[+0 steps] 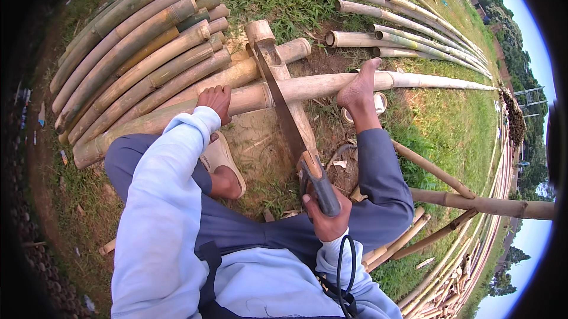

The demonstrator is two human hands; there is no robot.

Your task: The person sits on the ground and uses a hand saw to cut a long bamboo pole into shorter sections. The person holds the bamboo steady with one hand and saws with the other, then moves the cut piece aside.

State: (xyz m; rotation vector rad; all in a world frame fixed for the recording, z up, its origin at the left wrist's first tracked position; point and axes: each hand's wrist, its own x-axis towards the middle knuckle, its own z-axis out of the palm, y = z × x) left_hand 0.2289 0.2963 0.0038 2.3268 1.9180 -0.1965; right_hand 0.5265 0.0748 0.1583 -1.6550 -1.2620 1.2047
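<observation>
A long bamboo pole lies across in front of me, resting over a notched bamboo support. My left hand is closed over the pole, left of the saw. In my right hand is the handle of a handsaw, wrapped by my fingers. Its long blade slants away from me and crosses the pole; whether the teeth have cut into it, I cannot tell. My bare right foot presses on the pole to the right of the blade. Below my left hand is my other foot, in a beige sandal.
Thick cut bamboo lengths are piled at the left. More long poles lie on the grass at the far right. A bamboo frame stands right of my knee, with stacked poles beyond. A black cord hangs by my right wrist.
</observation>
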